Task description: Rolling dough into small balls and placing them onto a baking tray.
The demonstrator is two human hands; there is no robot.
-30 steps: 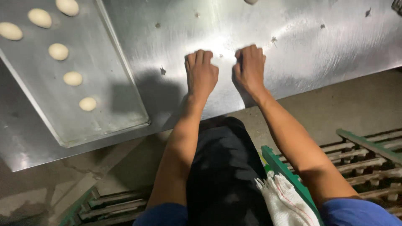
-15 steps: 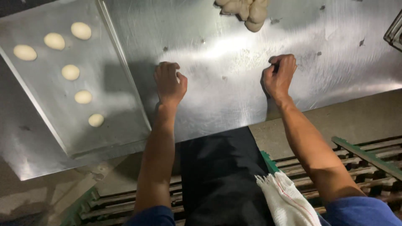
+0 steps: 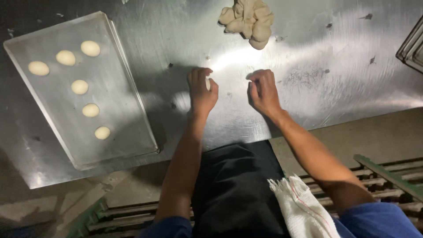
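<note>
Head view shows your left hand cupped on the steel counter, fingers curled around a small dough piece that peeks out pale between thumb and fingers; too little shows to tell its long axis. Your right hand rests half-curled just beside it, and I cannot tell whether it holds anything. The dough lump lies farther up the counter, and six dough balls sit spaced apart on the tray at your left, likely so they don't stick.

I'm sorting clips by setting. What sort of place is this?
Probably a bakery or commercial kitchen: a steel table with a dough lump, a metal tray holding six dough balls, and the left hand pinching a small dough piece.
</note>
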